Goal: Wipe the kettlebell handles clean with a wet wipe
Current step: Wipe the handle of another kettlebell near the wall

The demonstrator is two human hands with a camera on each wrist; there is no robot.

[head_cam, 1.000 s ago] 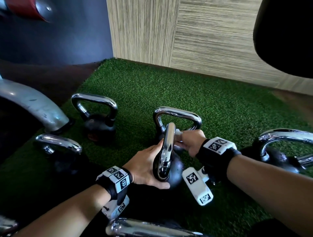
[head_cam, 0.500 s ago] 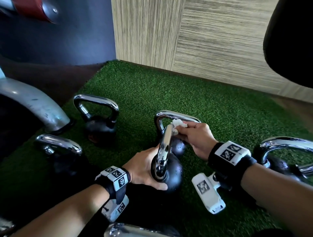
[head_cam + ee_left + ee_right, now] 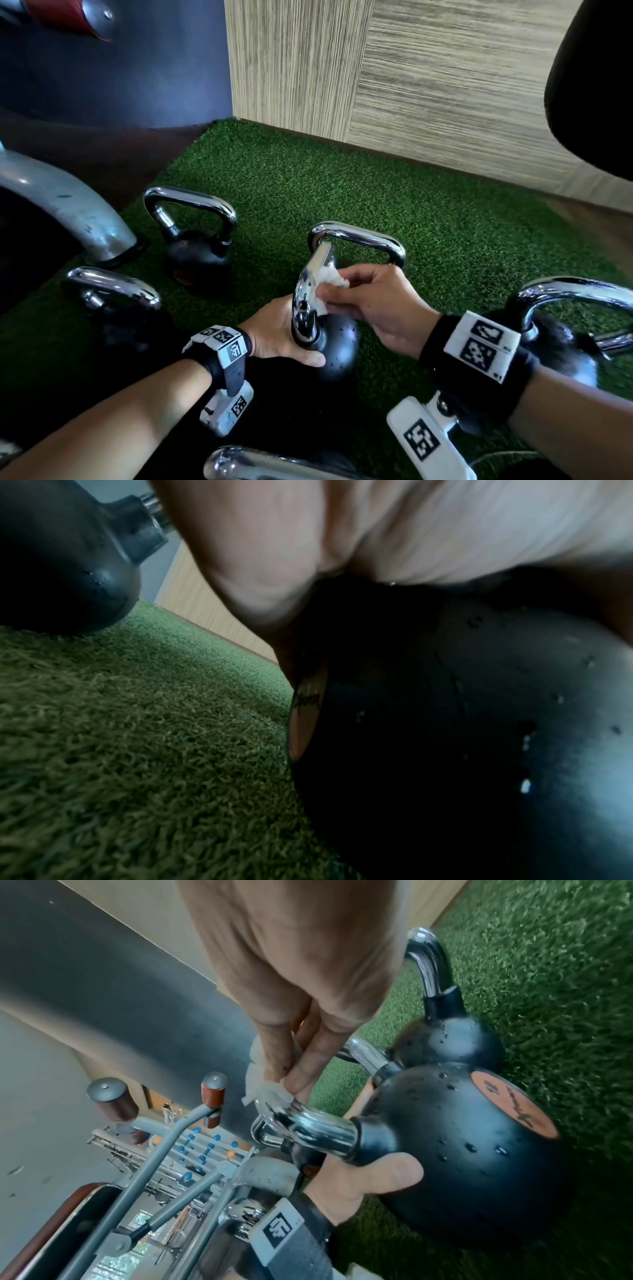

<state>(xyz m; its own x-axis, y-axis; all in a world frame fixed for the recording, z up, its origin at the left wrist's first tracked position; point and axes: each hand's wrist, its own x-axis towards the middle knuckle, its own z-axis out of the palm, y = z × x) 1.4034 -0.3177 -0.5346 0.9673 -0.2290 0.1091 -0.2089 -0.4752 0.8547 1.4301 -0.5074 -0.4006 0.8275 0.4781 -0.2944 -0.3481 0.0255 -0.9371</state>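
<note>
A black kettlebell (image 3: pixel 337 346) with a chrome handle (image 3: pixel 310 291) is tilted on the green turf. My left hand (image 3: pixel 284 334) grips its black body, thumb across the front (image 3: pixel 387 1173). My right hand (image 3: pixel 370 305) pinches a white wet wipe (image 3: pixel 325 287) against the side of the chrome handle; in the right wrist view the fingertips (image 3: pixel 294 1080) press the wipe (image 3: pixel 265 1091) onto the handle (image 3: pixel 308 1131). Water drops dot the body (image 3: pixel 496 737). The left wrist view shows only my palm on it.
Other kettlebells stand around: one behind (image 3: pixel 359 240), one at back left (image 3: pixel 195 233), one at left (image 3: pixel 113 291), one at right (image 3: pixel 561 315), one at the near edge (image 3: pixel 274 462). A grey machine leg (image 3: pixel 68 205) is at left, a wood-look wall (image 3: pixel 428 85) behind.
My right hand with the wipe has slid down the chrome handle from its top toward me. The left hand keeps its hold on the kettlebell's body.
</note>
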